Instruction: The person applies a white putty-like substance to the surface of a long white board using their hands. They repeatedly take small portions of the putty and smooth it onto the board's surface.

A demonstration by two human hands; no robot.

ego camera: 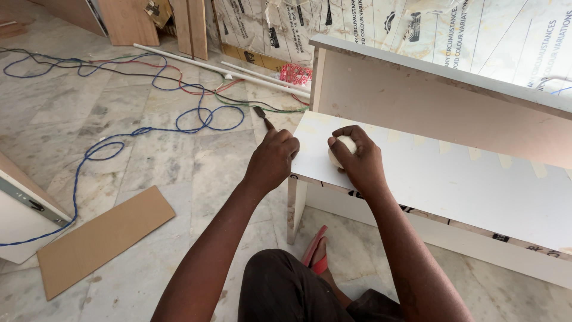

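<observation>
Two hands at work on one white board [453, 185], which serves as the landmark for this listing.

Far left of the board: a flat brown cardboard piece [101, 238] on the marble floor [155, 155], and a white cabinet edge [24, 220] beyond it.

Left of the board, further back: a blue cable [196, 122] looped across the floor, red and green wires tangled with it, and white pipes [214, 68] lying toward the wall.

At the board's left end: the left hand [273, 160], closed in a fist around a small dark-tipped tool [262, 115], likely a blade or chisel, its tip pointing up and away. The grip hides the handle.

On the board's left corner: the right hand [357, 158], fingers curled over a roll of cream tape [341, 150], pressing it against the surface. Judged light, slightly yielding and easy to crush out of round; best held across its outer rim, as it is now.

Behind the board: an upright brown panel [429, 101] joined to it, cream tape strips bridging the seam.

Below the board: a red sandal [316, 250] on the person's foot.

Behind all: printed plastic sheeting [476, 36] on the wall.
</observation>
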